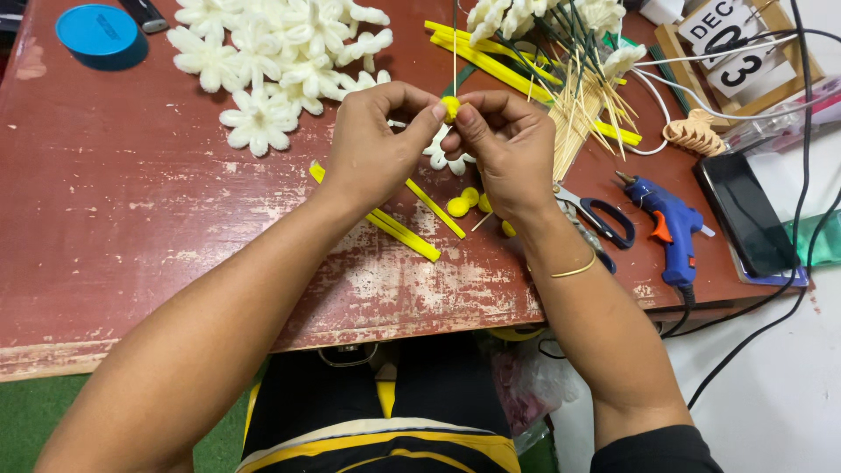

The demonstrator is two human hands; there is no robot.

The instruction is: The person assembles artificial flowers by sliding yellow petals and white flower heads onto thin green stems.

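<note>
Here, both hands meet above worn red table (131,228). Left hand (372,144) and right hand (508,153) each closed in pinch on small yellow ball (450,108), which sits between fingertips, equally near both. Thin stick (455,44) rises from ball, long axis upright, away from wearer. Loose yellow balls (464,202) just below right hand; yellow strips (399,229) under left wrist. White flowers (272,61) beyond left hand. Blue round lid (96,31) far left of it. Blue glue gun (667,229) right of right wrist; white block calendar (731,48) in wooden frame beyond, far right.

both hands (438,144) pinch a yellow ball (450,108) over the table (131,219).
</note>
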